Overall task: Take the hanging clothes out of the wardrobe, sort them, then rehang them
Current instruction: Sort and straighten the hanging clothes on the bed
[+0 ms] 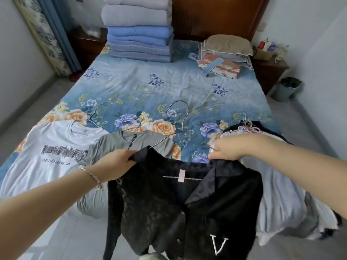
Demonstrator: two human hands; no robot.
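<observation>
I hold a black button shirt with a white V on its chest up over the foot of the bed. My left hand grips its left shoulder and my right hand grips its right shoulder. A thin wire hanger sticks out of the shirt's collar, its hook pointing toward the bed's middle. On the bed to the left lie a white printed T-shirt and a grey T-shirt, both on hangers. A heap of pale and dark clothes with several hangers lies at the bed's right corner.
The bed has a blue floral sheet. A tall stack of folded blankets stands at its head on the left, pillows on the right. A nightstand and a bin stand to the right of the bed.
</observation>
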